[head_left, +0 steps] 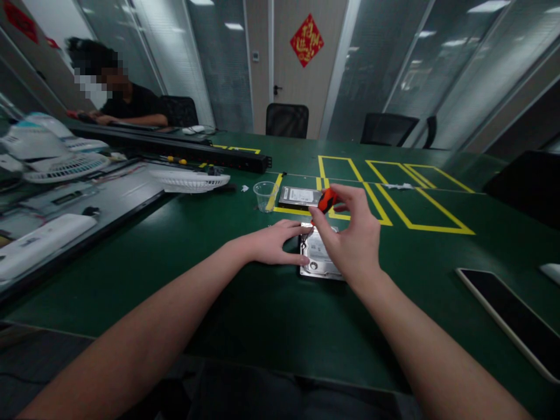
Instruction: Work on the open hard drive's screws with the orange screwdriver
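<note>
A silver hard drive lies flat on the green table in front of me. My left hand rests at its left side, fingers spread, with fingertips touching the drive's edge and top. In my right hand is a red and black screwdriver, gripped by the handle between thumb and fingers. Its shaft slants down toward the upper left part of the drive; whether the tip sits in a screw I cannot tell. The right hand hides the drive's right side. Just behind lies a second hard drive with a white label.
A clear plastic cup stands left of the second drive. Yellow tape rectangles mark the table. A phone lies at right. Fan parts, a long black bar and a flat panel fill the left. Another person sits far left.
</note>
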`<control>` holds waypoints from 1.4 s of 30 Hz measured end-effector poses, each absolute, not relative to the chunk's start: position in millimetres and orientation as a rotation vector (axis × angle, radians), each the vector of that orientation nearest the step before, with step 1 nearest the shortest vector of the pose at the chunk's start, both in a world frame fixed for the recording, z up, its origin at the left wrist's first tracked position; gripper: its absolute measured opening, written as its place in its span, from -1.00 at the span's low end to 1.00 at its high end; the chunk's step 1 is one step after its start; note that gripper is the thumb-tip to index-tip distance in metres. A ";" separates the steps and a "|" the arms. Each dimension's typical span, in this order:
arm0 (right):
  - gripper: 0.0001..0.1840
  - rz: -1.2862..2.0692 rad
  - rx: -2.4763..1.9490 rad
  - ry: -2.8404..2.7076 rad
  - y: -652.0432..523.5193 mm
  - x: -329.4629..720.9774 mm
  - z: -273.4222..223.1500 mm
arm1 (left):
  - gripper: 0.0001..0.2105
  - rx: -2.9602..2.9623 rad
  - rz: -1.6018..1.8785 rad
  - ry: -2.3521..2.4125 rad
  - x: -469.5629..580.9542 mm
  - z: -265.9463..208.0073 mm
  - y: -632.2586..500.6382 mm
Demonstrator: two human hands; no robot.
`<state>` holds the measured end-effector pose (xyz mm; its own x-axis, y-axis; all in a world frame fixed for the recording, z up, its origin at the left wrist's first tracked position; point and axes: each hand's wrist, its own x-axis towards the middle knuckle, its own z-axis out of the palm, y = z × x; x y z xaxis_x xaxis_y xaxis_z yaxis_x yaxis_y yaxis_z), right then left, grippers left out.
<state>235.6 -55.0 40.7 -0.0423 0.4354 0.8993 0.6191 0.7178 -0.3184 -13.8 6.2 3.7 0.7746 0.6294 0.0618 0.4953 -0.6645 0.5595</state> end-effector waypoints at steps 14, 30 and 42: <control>-0.61 -0.292 -0.783 -1.697 -55.8 234.1 44.6 | 0.03 2.440 0.342 0.866 -13.1 2.0 6.4; -0.60 -0.172 -0.850 -1.650 -57.3 234.5 40.8 | 0.04 2.441 0.336 0.840 -13.9 3.2 6.8; -0.67 -0.244 -0.827 -1.664 -58.6 231.2 46.3 | 0.00 2.448 0.366 0.831 -13.7 0.5 7.6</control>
